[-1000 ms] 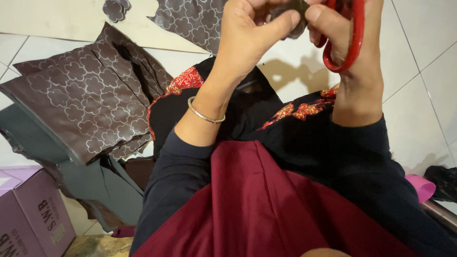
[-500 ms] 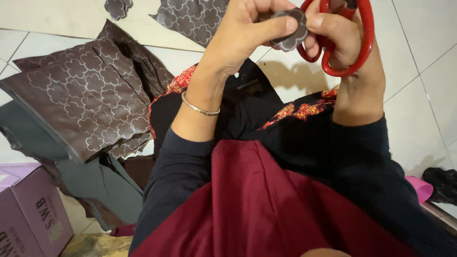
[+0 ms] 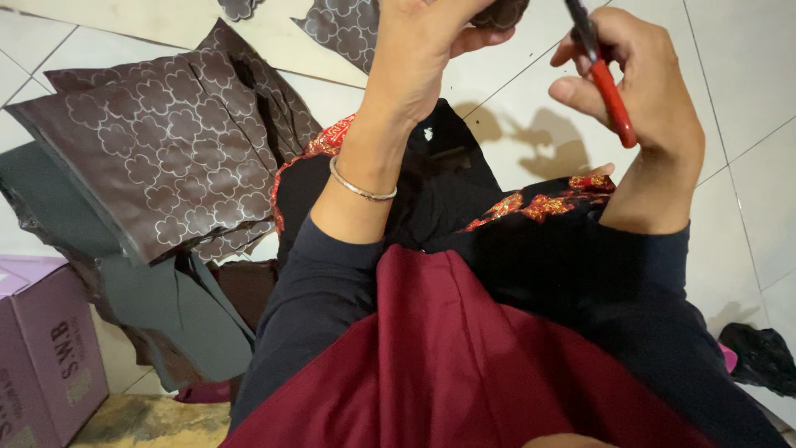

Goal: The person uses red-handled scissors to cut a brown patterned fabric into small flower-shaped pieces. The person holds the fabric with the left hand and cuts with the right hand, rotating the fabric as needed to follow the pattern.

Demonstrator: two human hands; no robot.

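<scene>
My left hand [image 3: 427, 50] is raised at the top of the view and pinches a small dark brown patterned piece [image 3: 502, 12], mostly cut off by the frame edge. My right hand [image 3: 638, 83] grips red-handled scissors [image 3: 609, 87], whose dark blades point up toward that piece. A thin metal bangle [image 3: 361, 189] circles my left wrist. Both arms wear dark sleeves above a dark red cloth [image 3: 448, 365] on my lap.
A stack of brown sheets printed with pale clover outlines [image 3: 157, 158] lies on the white tiled floor [image 3: 746, 108] at left, over grey sheets [image 3: 157, 307]. Another patterned sheet [image 3: 344, 29] lies at top. A purple cardboard box [image 3: 46, 357] stands at bottom left.
Both hands have shifted upward in view, so the small piece is now mostly out of frame. The scissors have turned, showing one handle edge-on instead of the full loops.
</scene>
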